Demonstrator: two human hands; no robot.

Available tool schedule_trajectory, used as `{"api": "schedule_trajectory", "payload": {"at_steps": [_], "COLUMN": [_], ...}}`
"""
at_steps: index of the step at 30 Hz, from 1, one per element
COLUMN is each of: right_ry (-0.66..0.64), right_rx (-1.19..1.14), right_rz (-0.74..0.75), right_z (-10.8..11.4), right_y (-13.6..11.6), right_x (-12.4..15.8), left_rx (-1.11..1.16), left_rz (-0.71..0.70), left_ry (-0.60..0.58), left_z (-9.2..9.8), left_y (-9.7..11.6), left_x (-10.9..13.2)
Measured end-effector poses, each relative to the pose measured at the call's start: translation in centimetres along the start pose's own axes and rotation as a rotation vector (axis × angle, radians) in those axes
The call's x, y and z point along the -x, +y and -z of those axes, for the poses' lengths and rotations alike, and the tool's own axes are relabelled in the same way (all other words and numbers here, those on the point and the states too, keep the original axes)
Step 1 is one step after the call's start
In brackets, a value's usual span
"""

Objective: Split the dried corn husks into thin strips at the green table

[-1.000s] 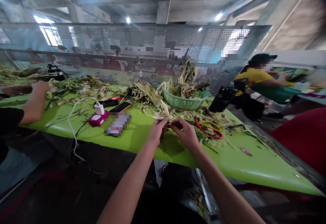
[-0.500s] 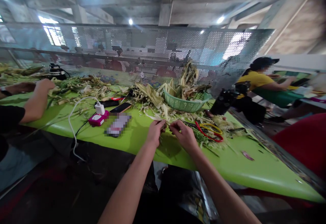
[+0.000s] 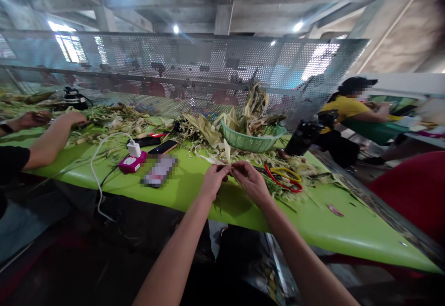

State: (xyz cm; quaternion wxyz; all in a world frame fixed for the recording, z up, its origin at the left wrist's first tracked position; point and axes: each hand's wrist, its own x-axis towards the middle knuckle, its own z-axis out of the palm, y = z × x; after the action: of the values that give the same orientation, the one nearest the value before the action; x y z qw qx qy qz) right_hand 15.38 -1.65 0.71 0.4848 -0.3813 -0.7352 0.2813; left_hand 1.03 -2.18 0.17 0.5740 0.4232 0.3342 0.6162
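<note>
My left hand (image 3: 213, 181) and my right hand (image 3: 251, 180) meet over the front of the green table (image 3: 194, 194). Both are closed, with fingertips pinched on a pale corn husk strip (image 3: 227, 150) that sticks up between them. Fingers hide its lower end. Just beyond stands a green basket (image 3: 250, 143) heaped with dry corn husks (image 3: 257, 106). Beside my right hand lie scissors with red and yellow handles (image 3: 285, 181), among green and pale shreds (image 3: 278, 192).
Left of my hands are a blurred phone (image 3: 160, 171), a dark phone (image 3: 163, 147) and a magenta power socket (image 3: 132, 161) with a white cable. A co-worker's hands (image 3: 69, 119) are at far left. A black device (image 3: 301, 137) stands right of the basket; a perforated metal screen (image 3: 194, 79) runs behind.
My two hands have drawn closer together, and their fingertips now meet at the husk strip. At far left, the co-worker's near hand has moved slightly right. The view has shifted a little.
</note>
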Motion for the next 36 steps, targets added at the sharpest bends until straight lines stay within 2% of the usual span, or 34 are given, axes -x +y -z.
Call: {"api": "schedule_trajectory", "payload": {"at_steps": [11,15,19,23,30,33,36], "right_ry": [0.147,0.127,0.066,0.119,0.22,0.224,0.272], "right_rx": [0.128,0.065,-0.051,-0.066,-0.041,-0.039,0.017], "right_rz": [0.048,-0.01,-0.106,-0.103,-0.113,-0.117,-0.081], "right_z": [0.1,0.6,0.9,1.0,1.0,1.0,1.0], "right_y": [0.4,0.3,0.6,1.0,1.1,0.8,0.3], "right_x": [-0.2,-0.1,-0.3,-0.4,-0.4,-0.5,-0.3], "left_rx": [-0.008,-0.093,-0.221,-0.309,-0.199,-0.132,-0.002], "left_rz": [0.052,0.029,-0.064,-0.087,-0.041,0.01,0.078], "left_ry": [0.021,-0.062,-0.143,-0.181,-0.27,-0.223,-0.087], "left_z": [0.3,0.4,0.2,-0.1,-0.4,-0.3,0.0], "left_y": [-0.8,-0.6,-0.7,-0.8,-0.6,-0.8,-1.0], "left_x": [-0.1,0.2,0.3,0.3,0.2,0.1,-0.2]}}
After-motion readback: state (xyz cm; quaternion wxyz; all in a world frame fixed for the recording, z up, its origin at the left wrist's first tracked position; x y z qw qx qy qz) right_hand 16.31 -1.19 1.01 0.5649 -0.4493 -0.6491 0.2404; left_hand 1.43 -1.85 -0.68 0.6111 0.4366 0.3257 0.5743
